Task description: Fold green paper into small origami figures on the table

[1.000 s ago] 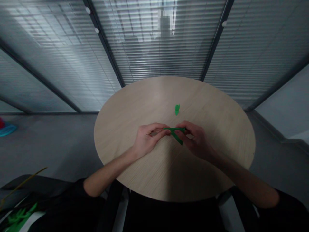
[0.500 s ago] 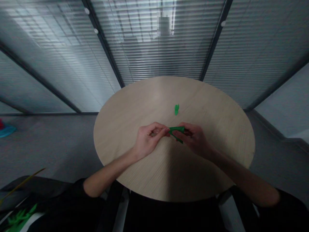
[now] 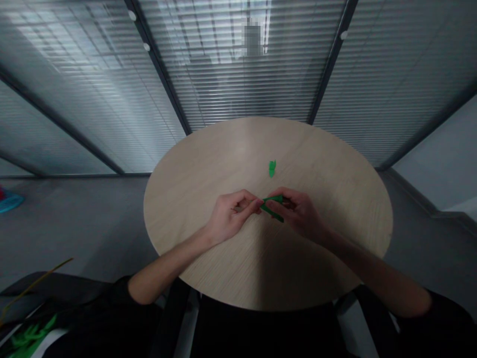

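Over the middle of the round table, my left hand (image 3: 235, 213) and my right hand (image 3: 297, 211) are both closed on a green strip (image 3: 274, 200), perhaps paper or plastic. My left fingertips pinch its left end, where two arms of the strip meet. My right thumb and fingers grip the upper arm, while the lower arm slants down to the right below the thumb. Fingers cover part of the strip, so its full shape is hidden. Farther back lies a small green piece (image 3: 272, 168), apart from both hands.
The round wooden table (image 3: 194, 174) stands against a glass wall with blinds (image 3: 246, 94). On the floor at far left is a blue round object (image 3: 10, 201) with something red. At lower left, green leaf-like pieces (image 3: 33, 335) lie on something white, near a thin yellowish stick (image 3: 40, 281).
My right hand has shifted slightly left and the two arms of the green strip look a little farther apart. My left hand keeps its pinch. The small green piece stays put.
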`<control>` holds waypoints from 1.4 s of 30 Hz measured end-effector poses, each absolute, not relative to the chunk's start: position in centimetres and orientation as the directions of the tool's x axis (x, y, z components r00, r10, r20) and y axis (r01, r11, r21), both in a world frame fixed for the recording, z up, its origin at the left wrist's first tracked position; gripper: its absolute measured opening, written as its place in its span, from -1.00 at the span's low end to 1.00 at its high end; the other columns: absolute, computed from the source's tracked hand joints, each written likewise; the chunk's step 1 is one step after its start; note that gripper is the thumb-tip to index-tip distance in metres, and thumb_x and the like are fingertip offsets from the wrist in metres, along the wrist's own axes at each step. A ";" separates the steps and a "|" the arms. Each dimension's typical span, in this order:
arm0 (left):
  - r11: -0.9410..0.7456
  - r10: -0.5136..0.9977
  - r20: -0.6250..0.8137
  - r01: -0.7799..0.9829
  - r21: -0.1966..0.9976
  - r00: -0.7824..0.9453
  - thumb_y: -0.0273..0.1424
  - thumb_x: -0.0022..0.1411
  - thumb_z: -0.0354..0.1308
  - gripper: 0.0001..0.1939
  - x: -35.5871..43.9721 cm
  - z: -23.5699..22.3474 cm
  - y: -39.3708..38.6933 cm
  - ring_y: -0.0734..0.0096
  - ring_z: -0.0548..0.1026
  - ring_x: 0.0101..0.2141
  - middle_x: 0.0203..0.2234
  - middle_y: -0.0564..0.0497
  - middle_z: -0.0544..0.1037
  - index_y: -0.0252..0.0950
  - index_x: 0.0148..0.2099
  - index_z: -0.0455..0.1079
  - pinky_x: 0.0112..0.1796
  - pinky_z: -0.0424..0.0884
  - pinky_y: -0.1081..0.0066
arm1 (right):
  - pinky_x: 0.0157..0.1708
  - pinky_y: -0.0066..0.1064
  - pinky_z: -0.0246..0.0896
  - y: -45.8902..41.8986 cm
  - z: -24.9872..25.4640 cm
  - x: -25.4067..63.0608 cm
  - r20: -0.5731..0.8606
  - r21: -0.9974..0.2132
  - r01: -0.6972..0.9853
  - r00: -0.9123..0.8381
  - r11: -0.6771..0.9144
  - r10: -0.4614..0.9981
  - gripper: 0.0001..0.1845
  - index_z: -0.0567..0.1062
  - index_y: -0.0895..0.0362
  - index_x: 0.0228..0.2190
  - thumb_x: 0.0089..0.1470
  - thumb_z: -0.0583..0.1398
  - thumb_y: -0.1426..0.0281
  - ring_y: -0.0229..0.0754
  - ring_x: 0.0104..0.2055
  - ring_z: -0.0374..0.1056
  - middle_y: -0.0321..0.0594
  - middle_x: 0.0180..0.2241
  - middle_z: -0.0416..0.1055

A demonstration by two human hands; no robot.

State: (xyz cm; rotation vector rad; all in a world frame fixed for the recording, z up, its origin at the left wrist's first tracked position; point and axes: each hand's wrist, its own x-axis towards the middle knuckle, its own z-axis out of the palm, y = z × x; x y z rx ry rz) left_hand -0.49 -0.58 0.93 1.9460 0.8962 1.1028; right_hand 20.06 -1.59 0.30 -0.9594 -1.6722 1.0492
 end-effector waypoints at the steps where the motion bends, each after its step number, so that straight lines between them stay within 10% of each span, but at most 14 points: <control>1: -0.508 0.827 0.399 0.223 0.832 0.396 -0.26 0.39 0.18 -0.73 -0.5 0.9 -0.6 0.48 0.60 -0.49 -0.48 -0.05 0.67 -0.34 -0.29 0.51 -0.49 0.45 0.59 | -0.56 -0.51 0.18 -1.6 0.3 20.1 0.295 -0.931 0.135 -0.273 0.340 0.916 -0.68 0.53 0.16 -0.40 0.17 0.29 0.15 -0.33 -0.54 0.28 -0.32 -0.54 0.40; 42: -0.545 0.805 0.448 0.185 0.818 0.389 -0.31 0.39 0.17 -0.77 -0.2 0.4 -0.9 0.49 0.59 -0.50 -0.48 -0.06 0.66 -0.33 -0.31 0.45 -0.49 0.48 0.58 | -0.43 -0.46 0.33 -1.7 0.6 20.4 0.299 -0.938 0.084 -0.295 0.337 0.907 -0.75 0.58 0.17 -0.39 0.16 0.32 0.23 -0.28 -0.44 0.41 -0.24 -0.47 0.53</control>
